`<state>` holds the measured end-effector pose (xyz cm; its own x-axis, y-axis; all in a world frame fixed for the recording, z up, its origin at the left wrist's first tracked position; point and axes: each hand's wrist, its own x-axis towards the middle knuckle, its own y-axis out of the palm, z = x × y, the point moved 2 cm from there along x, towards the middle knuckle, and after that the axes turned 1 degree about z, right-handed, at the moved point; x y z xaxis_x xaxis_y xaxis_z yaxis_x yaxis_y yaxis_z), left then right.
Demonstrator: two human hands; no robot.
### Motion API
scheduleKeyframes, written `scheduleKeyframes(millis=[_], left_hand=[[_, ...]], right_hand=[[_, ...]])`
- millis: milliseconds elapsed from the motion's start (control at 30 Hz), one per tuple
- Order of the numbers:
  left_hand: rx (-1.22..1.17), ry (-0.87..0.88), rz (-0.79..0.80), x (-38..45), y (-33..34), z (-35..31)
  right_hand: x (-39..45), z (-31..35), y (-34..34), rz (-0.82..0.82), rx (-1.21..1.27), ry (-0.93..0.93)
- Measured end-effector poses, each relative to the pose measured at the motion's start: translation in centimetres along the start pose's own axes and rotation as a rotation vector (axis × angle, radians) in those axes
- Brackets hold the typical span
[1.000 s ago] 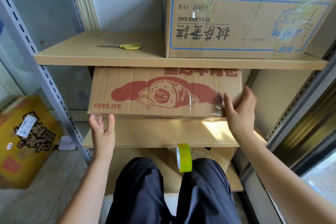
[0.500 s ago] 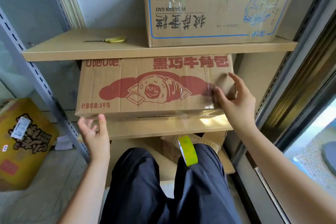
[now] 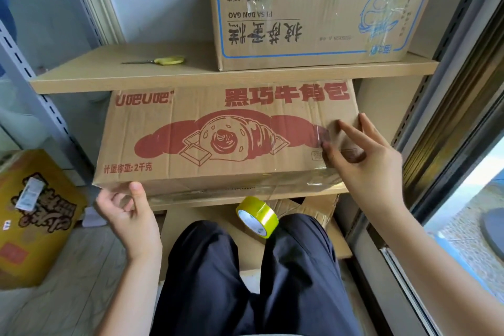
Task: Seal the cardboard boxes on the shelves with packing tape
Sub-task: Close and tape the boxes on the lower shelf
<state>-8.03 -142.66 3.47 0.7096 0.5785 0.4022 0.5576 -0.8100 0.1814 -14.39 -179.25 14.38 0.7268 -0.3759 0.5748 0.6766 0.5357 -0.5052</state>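
A brown cardboard box with a red croissant print (image 3: 218, 142) sits on the middle shelf, its bottom edge sticking out past the shelf front. Clear tape crosses its right end. My right hand (image 3: 362, 161) spreads its fingers there, fingertips and thumb pressing on the tape. My left hand (image 3: 128, 215) is under the box's lower left corner, thumb touching the edge and fingers loosely curled. A yellow-green tape roll (image 3: 257, 217) rests between my knees, just below the box. A second box with blue print (image 3: 313, 22), taped over, stands on the upper shelf (image 3: 136, 76).
Yellow-handled scissors (image 3: 166, 60) lie on the upper shelf, left of the blue-print box. A yellow carton (image 3: 35, 215) stands on the floor at the left, beside the grey rack post (image 3: 41, 101). Crumpled cardboard (image 3: 313, 207) lies on the lowest shelf. A window frame (image 3: 450, 117) runs close on the right.
More of the croissant box's printed face shows now. My right hand slid onto the taped right end. My left fingers curled under the left corner. The tape roll turned on my lap.
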Motion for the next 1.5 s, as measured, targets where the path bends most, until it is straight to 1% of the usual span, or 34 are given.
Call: scheduleKeyframes(millis=[100,200,233,267,333,367,433,500,600,667,700,767,800,867,933,967,1033,1067,1133,1200,1300,1367,1467,1500], left_hand=[[0.01,0.042,-0.079,0.0,0.3,-1.2],[0.071,0.075,-0.133,0.5,0.9,-1.8],[0.109,0.072,-0.135,0.8,1.2,-2.0],[0.157,0.062,-0.139,1.2,1.5,-2.0],[0.239,0.016,-0.148,2.0,2.1,-1.5],[0.267,-0.016,-0.14,2.4,2.5,-1.3],[0.325,-0.076,-0.083,2.9,3.3,-1.1],[0.398,-0.107,-0.009,2.6,4.2,-0.8],[0.43,-0.084,0.018,-0.4,5.6,-0.8],[0.39,-0.02,0.058,-4.0,7.0,-0.8],[0.346,-0.039,0.118,-5.9,7.9,-0.8],[0.26,-0.196,0.269,-9.5,10.0,-0.9],[0.273,-0.259,0.35,-11.1,11.1,-1.0],[0.399,-0.281,0.467,-12.7,13.3,-1.4],[0.551,-0.221,0.536,-12.6,15.5,-1.7],[0.651,-0.17,0.548,-12.2,16.4,-1.6],[0.83,-0.085,0.52,-11.4,17.4,-0.9],[0.847,-0.089,0.499,-11.1,17.7,-0.5],[0.782,-0.149,0.45,-10.7,17.7,0.7],[0.653,-0.207,0.429,-10.5,17.8,1.8],[0.388,-0.25,0.437,-10.4,17.5,2.6],[0.262,-0.238,0.477,-10.8,16.4,2.8],[0.198,-0.141,0.603,-11.5,15.1,2.9],[0.193,-0.145,0.629,-11.6,14.7,3.3]], right_hand=[[0.3,0.0,-0.3,-0.013,0.011,-0.04],[1.1,-0.1,0.3,0.023,0.033,-0.071],[1.5,-0.1,0.7,0.041,-0.023,-0.087],[1.8,0.1,1.2,0.068,-0.136,-0.115],[2.2,1.1,2.5,0.119,-0.433,-0.246],[2.3,1.9,3.4,0.144,-0.526,-0.336],[2.7,3.3,5.4,0.205,-0.57,-0.488],[3.7,4.1,7.2,0.234,-0.561,-0.571],[6.0,4.1,8.8,0.218,-0.568,-0.585],[7.2,4.2,9.5,0.206,-0.577,-0.569],[7.6,4.3,9.8,0.2,-0.585,-0.568],[8.3,4.6,10.5,0.199,-0.593,-0.569],[8.6,4.8,10.9,0.206,-0.6,-0.565],[9.0,5.1,11.7,0.221,-0.619,-0.548],[9.0,5.3,12.6,0.219,-0.633,-0.535],[9.0,5.4,12.9,0.217,-0.639,-0.532],[9.1,5.5,13.6,0.226,-0.652,-0.521],[9.3,5.5,13.9,0.229,-0.657,-0.518],[9.7,5.3,14.2,0.207,-0.658,-0.521],[10.0,5.1,14.4,0.169,-0.654,-0.531],[10.3,4.7,14.6,0.145,-0.644,-0.542],[10.7,4.5,14.6,0.143,-0.633,-0.544],[11.2,3.8,14.7,0.121,-0.63,-0.568],[11.2,3.6,14.7,0.101,-0.631,-0.583]])
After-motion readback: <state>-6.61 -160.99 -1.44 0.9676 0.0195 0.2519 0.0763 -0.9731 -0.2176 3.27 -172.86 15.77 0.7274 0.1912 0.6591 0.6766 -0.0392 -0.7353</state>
